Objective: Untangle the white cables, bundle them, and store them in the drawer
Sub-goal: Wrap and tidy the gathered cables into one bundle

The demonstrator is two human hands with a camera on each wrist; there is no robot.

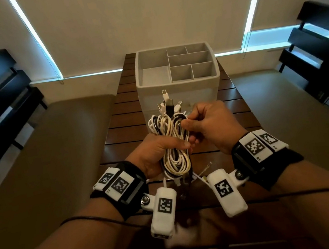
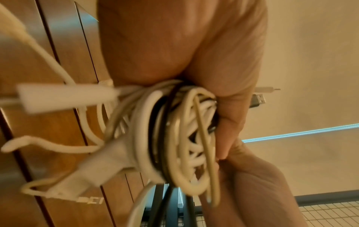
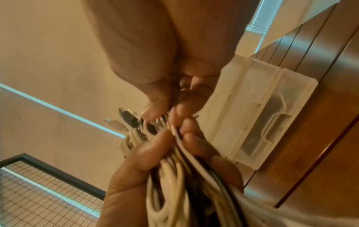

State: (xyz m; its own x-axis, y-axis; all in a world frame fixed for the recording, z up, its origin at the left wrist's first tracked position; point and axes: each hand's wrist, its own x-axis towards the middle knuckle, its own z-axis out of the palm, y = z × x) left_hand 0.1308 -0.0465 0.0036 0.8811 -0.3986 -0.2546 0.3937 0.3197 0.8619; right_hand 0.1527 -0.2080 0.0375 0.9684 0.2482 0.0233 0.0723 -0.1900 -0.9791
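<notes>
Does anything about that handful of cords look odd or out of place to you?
Yes. The task names white cables, but the cable bundle gripped by the left hand and pinched by the right hand includes black strands and a black plug. Loose connector ends stick out untidily.

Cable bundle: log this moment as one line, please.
cable bundle coiled, held above table | left hand grips middle | right hand pinches upper loops | organizer drawer shut
</notes>
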